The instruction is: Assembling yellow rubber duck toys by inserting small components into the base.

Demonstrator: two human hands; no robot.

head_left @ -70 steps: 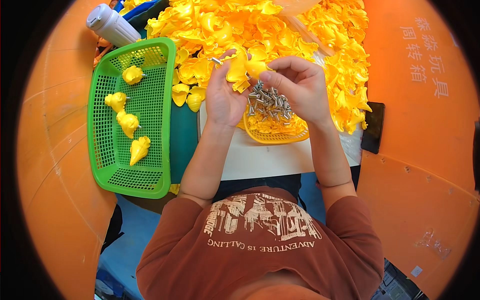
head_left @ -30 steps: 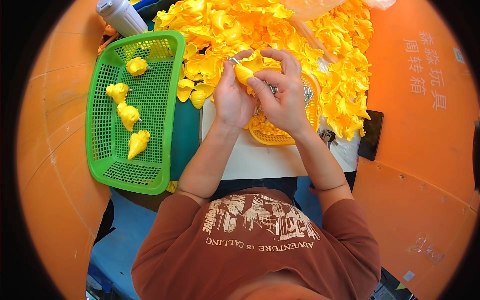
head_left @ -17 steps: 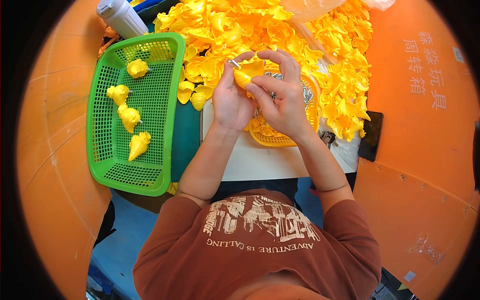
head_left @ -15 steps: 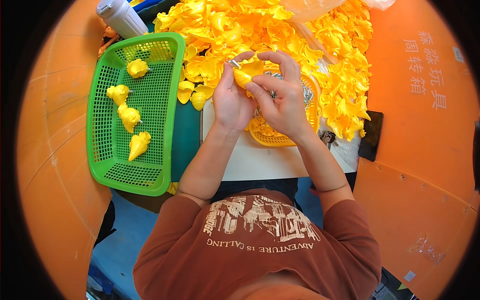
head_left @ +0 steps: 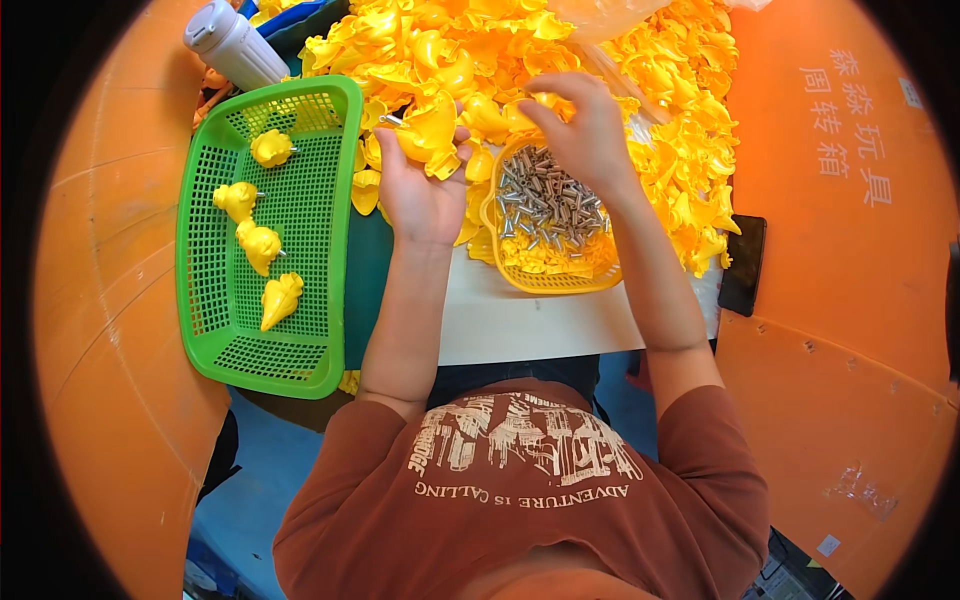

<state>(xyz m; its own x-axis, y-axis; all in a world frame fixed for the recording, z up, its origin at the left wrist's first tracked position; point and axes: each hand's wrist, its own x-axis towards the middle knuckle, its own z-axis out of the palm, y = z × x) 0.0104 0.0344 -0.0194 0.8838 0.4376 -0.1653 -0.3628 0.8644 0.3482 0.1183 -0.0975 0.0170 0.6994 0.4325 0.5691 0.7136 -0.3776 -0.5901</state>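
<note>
My left hand [head_left: 420, 190] grips a yellow plastic toy piece [head_left: 432, 130] with a small metal pin sticking out of its left side. My right hand [head_left: 580, 135] has lifted away and hovers over the yellow basket [head_left: 555, 280], which holds several small metal pins [head_left: 545, 195]. Its fingers are curled toward the heap of yellow plastic parts [head_left: 560, 50], and I cannot tell if they pinch anything. A green mesh basket [head_left: 270, 360] at the left holds several finished yellow pieces [head_left: 258, 245].
A white-grey bottle [head_left: 235, 45] stands at the top left behind the green basket. A black phone [head_left: 742, 265] lies at the right edge of the white table [head_left: 520, 325]. Orange bin walls [head_left: 850, 250] rise on both sides.
My right hand has let go of the yellow piece and moved right, above the pin basket. The left hand still holds the piece in about the same place.
</note>
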